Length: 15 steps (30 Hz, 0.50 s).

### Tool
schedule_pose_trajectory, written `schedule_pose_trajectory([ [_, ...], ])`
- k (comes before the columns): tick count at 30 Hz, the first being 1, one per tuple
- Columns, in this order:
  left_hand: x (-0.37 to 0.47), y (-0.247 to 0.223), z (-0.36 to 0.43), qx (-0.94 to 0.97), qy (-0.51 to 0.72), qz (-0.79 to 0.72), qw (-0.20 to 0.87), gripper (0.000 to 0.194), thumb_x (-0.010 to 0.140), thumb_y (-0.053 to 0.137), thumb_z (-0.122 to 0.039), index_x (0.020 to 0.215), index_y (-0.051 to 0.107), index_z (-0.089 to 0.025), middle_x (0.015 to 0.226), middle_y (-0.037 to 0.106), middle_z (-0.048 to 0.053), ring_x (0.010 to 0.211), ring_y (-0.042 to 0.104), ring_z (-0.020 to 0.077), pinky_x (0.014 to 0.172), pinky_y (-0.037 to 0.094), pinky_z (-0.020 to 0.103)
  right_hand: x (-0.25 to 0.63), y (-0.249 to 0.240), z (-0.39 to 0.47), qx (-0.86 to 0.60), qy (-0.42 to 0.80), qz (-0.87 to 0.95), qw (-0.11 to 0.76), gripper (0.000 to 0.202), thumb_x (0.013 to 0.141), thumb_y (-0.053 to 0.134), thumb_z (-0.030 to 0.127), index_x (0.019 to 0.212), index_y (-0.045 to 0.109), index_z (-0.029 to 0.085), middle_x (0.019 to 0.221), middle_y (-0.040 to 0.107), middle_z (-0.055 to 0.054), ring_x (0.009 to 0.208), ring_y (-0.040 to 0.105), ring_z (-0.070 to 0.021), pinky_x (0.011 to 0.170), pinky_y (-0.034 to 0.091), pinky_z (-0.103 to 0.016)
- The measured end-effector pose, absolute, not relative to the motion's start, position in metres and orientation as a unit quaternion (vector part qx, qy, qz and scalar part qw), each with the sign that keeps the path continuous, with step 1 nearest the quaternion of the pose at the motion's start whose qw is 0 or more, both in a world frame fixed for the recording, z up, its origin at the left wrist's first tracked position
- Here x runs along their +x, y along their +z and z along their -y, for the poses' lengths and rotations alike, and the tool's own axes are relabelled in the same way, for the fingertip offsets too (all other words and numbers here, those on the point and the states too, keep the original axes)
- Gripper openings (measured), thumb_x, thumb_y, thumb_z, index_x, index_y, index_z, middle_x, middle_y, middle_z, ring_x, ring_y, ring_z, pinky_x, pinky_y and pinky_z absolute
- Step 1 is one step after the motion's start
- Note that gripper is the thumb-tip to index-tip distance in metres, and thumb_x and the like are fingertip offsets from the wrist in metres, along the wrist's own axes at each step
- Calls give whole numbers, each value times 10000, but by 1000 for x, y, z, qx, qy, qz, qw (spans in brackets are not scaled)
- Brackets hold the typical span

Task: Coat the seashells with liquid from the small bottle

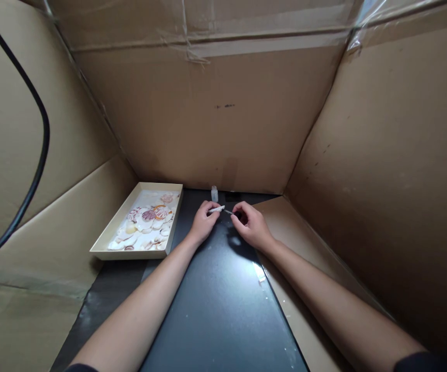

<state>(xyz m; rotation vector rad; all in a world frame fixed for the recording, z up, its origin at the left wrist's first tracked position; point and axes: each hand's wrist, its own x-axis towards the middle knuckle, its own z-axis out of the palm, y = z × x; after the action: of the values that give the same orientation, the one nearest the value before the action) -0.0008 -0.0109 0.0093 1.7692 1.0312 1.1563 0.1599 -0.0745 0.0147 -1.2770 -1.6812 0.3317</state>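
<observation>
Between the thumb and fingers of my left hand (pixel 203 221) is a small, slim white piece (pixel 217 208), possibly shell; its exact kind is unclear. My right hand (pixel 253 225) is closed in a pinch around a thin dark stick (pixel 228 212), which looks like a small brush. The stick's tip points left and reaches close to the white piece; whether they touch is too small to tell. Just beyond my hands stands a small clear bottle (pixel 214 194), upright on the dark tabletop (pixel 215 305).
A shallow cream tray (pixel 130 255) with several shells (pixel 148 216) inside sits to the left. Cardboard walls (pixel 215 134) enclose the back and both sides. Flat cardboard (pixel 285 219) lies along the right, and a black cable (pixel 45 134) hangs at far left.
</observation>
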Motion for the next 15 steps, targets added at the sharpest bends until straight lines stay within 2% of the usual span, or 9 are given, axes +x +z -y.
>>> schedule_pose_trajectory([
  [3,0,9,12,683,454,-403,407,51,731,550,-171,742,600,-165,765,559,4,760,521,137,729,388,239,160,15,74,-539,123,672,492,102,816,532,280,874,533,197,765,547,3,604,472,-117,586,382,-235],
  [8,2,8,12,626,441,-396,507,141,756,536,-315,780,535,-176,673,537,-21,589,526,116,537,371,221,159,15,75,-526,163,681,483,146,825,533,317,919,512,206,702,522,26,575,471,-114,559,375,-228],
  [15,3,7,11,587,468,-390,534,119,693,552,-253,774,539,-168,655,575,-9,592,539,112,515,396,205,159,14,74,-526,172,674,489,163,827,527,335,925,494,209,708,527,24,568,474,-113,546,373,-226],
])
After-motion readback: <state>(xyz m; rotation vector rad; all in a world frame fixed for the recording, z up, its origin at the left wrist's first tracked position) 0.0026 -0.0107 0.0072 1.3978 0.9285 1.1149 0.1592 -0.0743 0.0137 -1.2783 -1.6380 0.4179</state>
